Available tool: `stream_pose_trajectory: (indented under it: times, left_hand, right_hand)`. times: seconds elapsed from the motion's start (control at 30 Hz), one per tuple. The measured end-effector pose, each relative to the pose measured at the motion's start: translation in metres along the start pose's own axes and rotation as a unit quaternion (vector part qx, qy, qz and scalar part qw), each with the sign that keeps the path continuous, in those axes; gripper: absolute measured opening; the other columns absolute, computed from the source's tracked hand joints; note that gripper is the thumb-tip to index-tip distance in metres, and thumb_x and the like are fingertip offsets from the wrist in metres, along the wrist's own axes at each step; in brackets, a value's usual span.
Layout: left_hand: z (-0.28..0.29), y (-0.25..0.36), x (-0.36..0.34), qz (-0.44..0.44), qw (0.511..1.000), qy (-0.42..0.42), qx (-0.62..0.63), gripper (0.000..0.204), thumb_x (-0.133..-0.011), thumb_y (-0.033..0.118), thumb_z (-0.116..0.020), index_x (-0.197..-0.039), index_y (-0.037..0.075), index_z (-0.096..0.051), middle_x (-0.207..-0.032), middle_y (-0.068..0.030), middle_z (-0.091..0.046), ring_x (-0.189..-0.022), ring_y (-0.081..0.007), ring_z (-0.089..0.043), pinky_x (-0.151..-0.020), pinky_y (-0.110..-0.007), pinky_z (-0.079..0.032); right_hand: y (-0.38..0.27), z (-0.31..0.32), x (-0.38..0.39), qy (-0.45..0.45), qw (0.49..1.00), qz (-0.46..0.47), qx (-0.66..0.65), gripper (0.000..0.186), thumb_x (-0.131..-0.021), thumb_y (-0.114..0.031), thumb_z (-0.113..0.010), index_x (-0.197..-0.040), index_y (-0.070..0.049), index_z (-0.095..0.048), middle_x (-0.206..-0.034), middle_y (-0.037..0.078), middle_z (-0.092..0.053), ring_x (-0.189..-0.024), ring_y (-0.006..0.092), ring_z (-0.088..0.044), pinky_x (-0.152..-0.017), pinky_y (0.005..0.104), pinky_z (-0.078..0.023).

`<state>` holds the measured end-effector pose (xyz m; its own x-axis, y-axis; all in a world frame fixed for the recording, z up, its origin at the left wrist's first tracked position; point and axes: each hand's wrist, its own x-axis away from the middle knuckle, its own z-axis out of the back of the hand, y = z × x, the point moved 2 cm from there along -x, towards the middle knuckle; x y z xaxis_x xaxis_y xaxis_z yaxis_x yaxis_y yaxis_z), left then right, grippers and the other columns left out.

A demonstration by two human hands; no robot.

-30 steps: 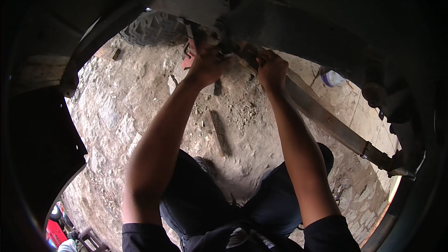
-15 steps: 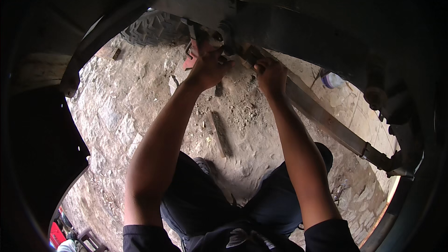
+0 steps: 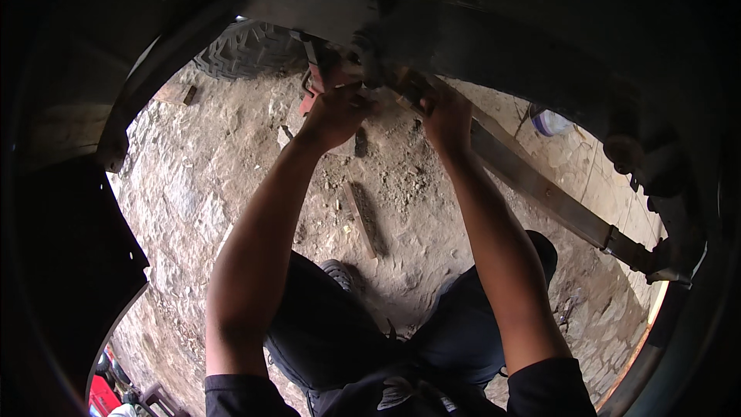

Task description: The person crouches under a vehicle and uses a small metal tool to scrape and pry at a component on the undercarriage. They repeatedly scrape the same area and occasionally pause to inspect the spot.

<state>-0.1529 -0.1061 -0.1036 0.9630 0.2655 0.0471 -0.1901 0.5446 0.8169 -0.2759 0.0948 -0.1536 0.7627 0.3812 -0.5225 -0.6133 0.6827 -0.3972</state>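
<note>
Rough, pale dirt floor (image 3: 185,170) spreads beneath the shadowed underside of a vehicle (image 3: 494,46). From upper centre, a long metal bar (image 3: 540,191) slants down toward the right. A deep-treaded tyre (image 3: 251,50) stands at upper left, with a red metal stand (image 3: 311,99) near it. One narrow wooden strip (image 3: 360,220) lies on the floor. Both hands are raised and apart: the right hand (image 3: 448,116) curls its fingers beside the bar's upper end; the left hand (image 3: 338,117), fingers bent, is beside the stand, below a dark round fitting (image 3: 370,54). Shadow hides whether either pinches anything.
</note>
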Motion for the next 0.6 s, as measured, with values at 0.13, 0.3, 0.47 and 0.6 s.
stream_pose_trajectory:
  times: [0.13,0.3,0.47,0.6]
  left_hand:
    - [-0.009,0.004,-0.002,-0.010,0.997,-0.001,-0.072,0.061,-0.096,0.038,-0.074,-0.143,0.002,-0.058,-0.109,-0.0161,-0.078,-0.103,-0.0232,-0.075,-0.091,-0.035,-0.058]
    - [-0.018,0.002,0.003,0.012,0.996,-0.026,-0.083,0.053,-0.093,0.038,-0.075,-0.128,-0.002,-0.069,-0.107,-0.0194,-0.077,-0.101,-0.0300,-0.075,-0.093,-0.039,-0.058]
    - [-0.025,0.037,0.007,-0.018,0.978,-0.125,-0.163,0.060,-0.095,0.044,-0.074,-0.136,0.000,-0.065,-0.114,-0.0191,-0.076,-0.107,-0.0270,-0.074,-0.096,-0.036,-0.056]
    - [-0.034,0.019,0.007,0.015,0.983,-0.104,-0.154,0.059,-0.094,0.044,-0.074,-0.133,0.000,-0.067,-0.116,-0.0195,-0.075,-0.107,-0.0280,-0.073,-0.095,-0.038,-0.057]
  right_hand:
    - [0.020,-0.004,-0.009,-0.027,0.998,-0.046,-0.021,0.012,-0.090,-0.019,-0.074,-0.100,-0.012,-0.077,-0.095,0.011,-0.078,-0.095,0.0318,-0.075,-0.089,0.0418,-0.057]
    - [0.001,0.000,0.009,-0.062,0.993,-0.059,-0.079,0.011,-0.089,-0.018,-0.076,-0.097,-0.010,-0.077,-0.094,0.012,-0.078,-0.095,0.0323,-0.075,-0.089,0.0434,-0.057]
    - [0.019,0.013,-0.020,-0.068,0.989,-0.102,-0.082,0.016,-0.089,-0.023,-0.078,-0.100,-0.011,-0.077,-0.097,0.013,-0.078,-0.097,0.0329,-0.075,-0.091,0.0449,-0.056]
    - [-0.005,0.017,-0.003,-0.112,0.987,-0.075,-0.088,0.014,-0.090,-0.022,-0.077,-0.101,-0.014,-0.078,-0.098,0.010,-0.079,-0.096,0.0299,-0.075,-0.091,0.0415,-0.057]
